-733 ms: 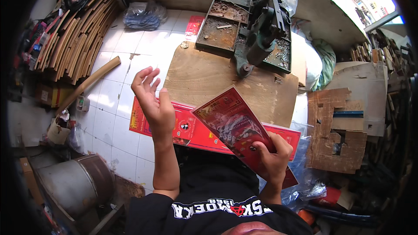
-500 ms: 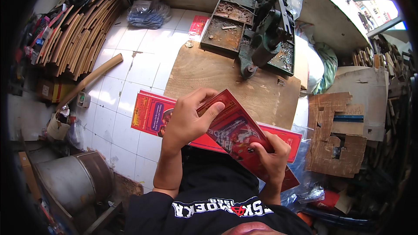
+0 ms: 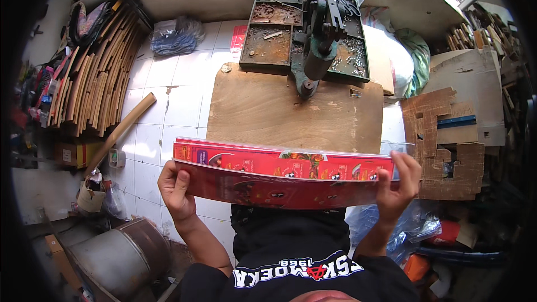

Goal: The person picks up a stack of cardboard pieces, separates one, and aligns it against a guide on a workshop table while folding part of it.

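Observation:
A long red printed sheet (image 3: 279, 193) is stretched level in front of me, held at both ends. My left hand (image 3: 178, 190) is closed on its left end, thumb on the near face. At the other end my right hand (image 3: 398, 184) pinches it, with fingers reaching over the far side by a clear plastic edge (image 3: 404, 146). Just beyond lie more red printed sheets (image 3: 263, 162) with food pictures, partly hidden by the held one. Their far edge borders a brown wooden board (image 3: 291, 112).
A dark green hand press (image 3: 319, 61) stands at the board's far edge, between trays (image 3: 268, 42) of small metal parts. Cardboard pieces (image 3: 95, 72) and a tube (image 3: 126, 128) are at left. Cut cardboard (image 3: 442, 134) and clear plastic (image 3: 375, 226) are at right.
The red sheet has turned from a diagonal tilt to lying level across my front. My left hand has shifted left to its left end, my right hand right. The view has shifted slightly.

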### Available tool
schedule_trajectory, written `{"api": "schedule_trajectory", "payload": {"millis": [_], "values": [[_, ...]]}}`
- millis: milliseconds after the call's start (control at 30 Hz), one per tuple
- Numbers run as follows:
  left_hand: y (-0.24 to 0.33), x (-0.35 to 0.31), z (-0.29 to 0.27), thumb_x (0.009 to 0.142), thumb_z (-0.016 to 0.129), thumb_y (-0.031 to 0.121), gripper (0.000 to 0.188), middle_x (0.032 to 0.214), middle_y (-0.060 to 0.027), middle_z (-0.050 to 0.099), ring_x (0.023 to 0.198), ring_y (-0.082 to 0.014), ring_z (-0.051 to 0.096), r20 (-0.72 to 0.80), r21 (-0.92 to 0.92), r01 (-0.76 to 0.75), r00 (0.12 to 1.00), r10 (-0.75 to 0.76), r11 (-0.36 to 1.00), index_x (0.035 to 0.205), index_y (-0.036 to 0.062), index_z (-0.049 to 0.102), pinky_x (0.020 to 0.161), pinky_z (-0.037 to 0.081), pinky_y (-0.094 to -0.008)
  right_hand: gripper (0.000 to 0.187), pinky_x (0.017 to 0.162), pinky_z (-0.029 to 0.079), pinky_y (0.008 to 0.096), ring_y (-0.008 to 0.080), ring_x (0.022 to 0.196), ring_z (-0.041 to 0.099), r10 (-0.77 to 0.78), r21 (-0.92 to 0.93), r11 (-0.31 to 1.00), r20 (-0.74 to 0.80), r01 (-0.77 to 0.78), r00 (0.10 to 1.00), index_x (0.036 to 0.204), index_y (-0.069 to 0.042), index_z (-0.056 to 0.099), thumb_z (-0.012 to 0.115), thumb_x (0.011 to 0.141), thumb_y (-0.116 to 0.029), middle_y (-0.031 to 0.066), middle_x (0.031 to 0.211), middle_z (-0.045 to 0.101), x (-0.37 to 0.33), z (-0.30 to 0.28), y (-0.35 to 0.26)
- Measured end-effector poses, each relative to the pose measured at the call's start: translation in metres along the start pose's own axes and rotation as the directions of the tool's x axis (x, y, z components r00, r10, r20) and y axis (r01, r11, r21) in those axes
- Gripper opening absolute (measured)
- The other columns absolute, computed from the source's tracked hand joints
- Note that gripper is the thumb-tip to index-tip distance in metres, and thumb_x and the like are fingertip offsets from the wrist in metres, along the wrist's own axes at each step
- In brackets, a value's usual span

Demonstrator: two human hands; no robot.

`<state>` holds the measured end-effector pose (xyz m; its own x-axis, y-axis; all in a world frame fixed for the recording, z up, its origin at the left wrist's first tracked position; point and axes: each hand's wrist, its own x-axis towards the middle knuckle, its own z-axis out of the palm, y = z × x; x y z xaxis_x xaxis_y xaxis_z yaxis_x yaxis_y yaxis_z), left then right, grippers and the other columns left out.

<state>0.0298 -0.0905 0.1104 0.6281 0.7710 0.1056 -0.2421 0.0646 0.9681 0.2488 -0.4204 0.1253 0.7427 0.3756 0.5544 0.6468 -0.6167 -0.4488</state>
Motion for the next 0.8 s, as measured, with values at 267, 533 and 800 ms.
{"api": "schedule_trajectory", "payload": {"millis": [267, 533, 800], "values": [[-0.014, 0.030, -0.033, 0.095, 0.064, 0.015, 0.012, 0.092, -0.0052, 0.069, 0.081, -0.0102, 0.063, -0.095, -0.150, 0.069, 0.992, -0.084, 0.986, 0.095, 0.0039, 0.061, 0.077, 0.050, -0.0242, 0.053, 0.103, 0.040, 0.0392, 0.0277, 0.123, 0.052, 0.457, 0.164, 0.877, 0.009, -0.452, 0.889, 0.144, -0.004, 0.043, 0.058, 0.098, -0.025, 0.0194, 0.141, 0.048, -0.018, 0.002, 0.094], [-0.025, 0.074, -0.028, 0.099, 0.055, 0.011, 0.020, 0.097, -0.0079, 0.069, 0.082, -0.0117, 0.064, -0.049, 0.303, 0.083, 0.996, -0.071, 0.949, 0.109, -0.0046, 0.060, 0.076, 0.052, -0.0259, 0.045, 0.099, 0.046, 0.0350, 0.0281, 0.115, 0.061, 0.429, 0.191, 0.877, 0.103, -0.441, 0.897, 0.130, 0.000, 0.057, 0.066, 0.086, -0.004, 0.0187, 0.129, 0.061, 0.010, 0.003, 0.101], [-0.053, 0.134, -0.022, 0.095, 0.059, 0.019, 0.045, 0.089, -0.0170, 0.070, 0.081, -0.0215, 0.067, 0.075, 0.865, 0.055, 0.969, -0.236, 0.499, 0.129, -0.0095, 0.053, 0.078, 0.052, -0.0327, 0.043, 0.103, 0.045, 0.0389, 0.0371, 0.118, 0.059, 0.482, -0.018, 0.867, 0.291, -0.499, 0.826, 0.120, 0.004, 0.063, 0.073, 0.080, -0.011, 0.0261, 0.125, 0.061, 0.053, 0.037, 0.130]]}}
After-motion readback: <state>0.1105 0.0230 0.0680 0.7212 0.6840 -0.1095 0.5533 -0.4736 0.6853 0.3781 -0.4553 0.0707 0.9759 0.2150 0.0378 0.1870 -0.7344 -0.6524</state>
